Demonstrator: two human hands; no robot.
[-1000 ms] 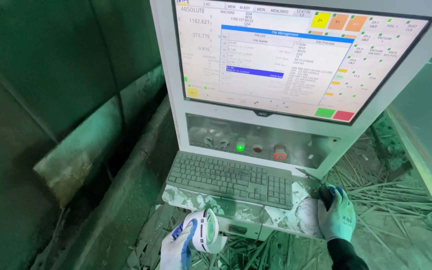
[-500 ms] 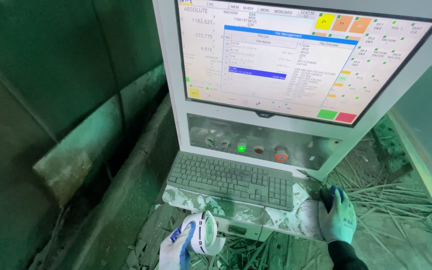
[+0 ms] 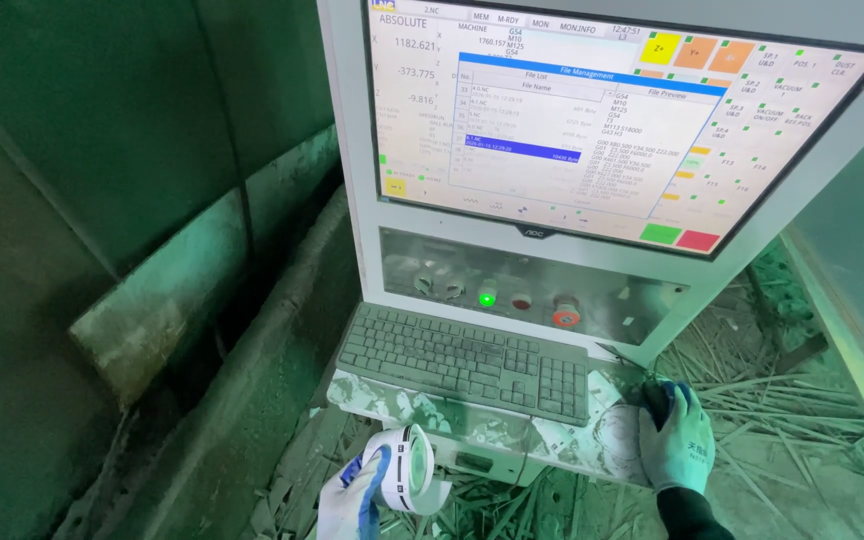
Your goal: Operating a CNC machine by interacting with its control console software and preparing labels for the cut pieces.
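Observation:
My right hand [image 3: 677,440], in a white and blue glove, rests on a dark computer mouse [image 3: 655,400] at the right end of a dusty shelf [image 3: 402,405]. Left of the mouse lies a grey keyboard [image 3: 467,360]. My left hand [image 3: 352,495], also gloved, holds a white roll of labels [image 3: 407,470] below the shelf's front edge. Above the keyboard stands a white console with a lit monitor [image 3: 592,120] that shows a file list window with one row marked blue.
A panel under the screen carries a lit green button [image 3: 487,298] and a red round button [image 3: 566,316]. Wood strips and shavings [image 3: 782,400] litter the floor at the right. A dark green machine wall [image 3: 102,200] and ledge run along the left.
The view has shifted slightly up the console. My right hand stays on the mouse, and my left hand still holds the label roll in about the same place.

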